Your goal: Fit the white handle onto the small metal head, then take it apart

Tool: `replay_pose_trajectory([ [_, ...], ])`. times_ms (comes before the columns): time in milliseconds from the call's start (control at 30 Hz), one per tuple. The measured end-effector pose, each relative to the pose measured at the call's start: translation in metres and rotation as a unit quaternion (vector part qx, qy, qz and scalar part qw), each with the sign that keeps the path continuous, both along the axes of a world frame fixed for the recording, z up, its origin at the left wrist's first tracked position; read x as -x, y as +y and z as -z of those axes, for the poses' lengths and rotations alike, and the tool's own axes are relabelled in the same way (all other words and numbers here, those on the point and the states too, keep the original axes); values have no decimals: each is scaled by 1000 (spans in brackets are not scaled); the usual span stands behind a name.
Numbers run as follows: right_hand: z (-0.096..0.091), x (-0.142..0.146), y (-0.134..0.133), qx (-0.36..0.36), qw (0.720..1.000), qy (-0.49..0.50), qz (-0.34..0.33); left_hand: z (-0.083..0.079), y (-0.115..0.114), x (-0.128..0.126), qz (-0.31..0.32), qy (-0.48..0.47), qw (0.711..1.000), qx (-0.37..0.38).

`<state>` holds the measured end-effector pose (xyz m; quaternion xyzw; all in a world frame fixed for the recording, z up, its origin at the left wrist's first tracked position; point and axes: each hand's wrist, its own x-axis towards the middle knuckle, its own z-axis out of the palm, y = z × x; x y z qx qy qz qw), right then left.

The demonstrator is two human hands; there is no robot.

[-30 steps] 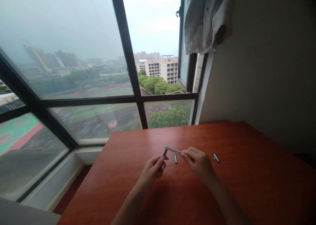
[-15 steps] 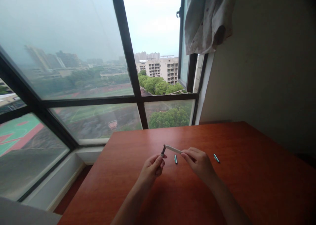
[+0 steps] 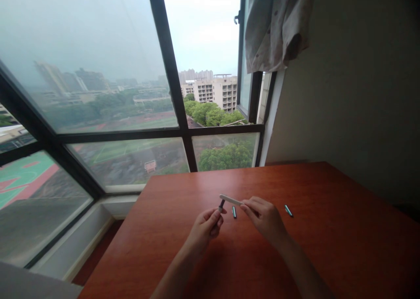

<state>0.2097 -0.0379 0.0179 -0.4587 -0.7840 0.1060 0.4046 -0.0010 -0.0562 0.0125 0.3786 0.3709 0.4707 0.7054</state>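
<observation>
Over a reddish wooden table (image 3: 328,246), my right hand (image 3: 264,218) pinches one end of a thin white pen barrel (image 3: 231,199), which points left and slightly up. My left hand (image 3: 206,226) is closed on a small dark piece (image 3: 221,204) just below the barrel's open left end; the two look slightly apart. A short teal-tipped stick (image 3: 233,212) lies on the table between my hands, and a second one (image 3: 288,210) lies to the right of my right hand.
A big window with dark frames (image 3: 170,71) fills the left and back, just beyond the table's far edge. A grey wall (image 3: 354,93) stands on the right. A pale cloth (image 3: 278,23) hangs at the top by the window latch.
My left hand has shifted a little to the right and down, and the dark piece now sits under the barrel's end instead of at its tip. My right hand has barely moved.
</observation>
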Motion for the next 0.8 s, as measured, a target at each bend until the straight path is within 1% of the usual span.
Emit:
replay_pose_trajectory([
  [133, -2, -3, 0, 2, 1000, -17, 13, -3, 1, 3, -30, -18, 999, 11],
  [400, 1, -4, 1, -7, 999, -30, 27, -3, 2, 6, -38, -44, 998, 36],
  [667, 4, 4, -2, -24, 998, -41, 37, 0, -3, -5, -7, -37, 999, 28],
  [800, 2, 4, -3, -30, 997, -45, 45, -2, -3, -3, -20, -53, 998, 27],
])
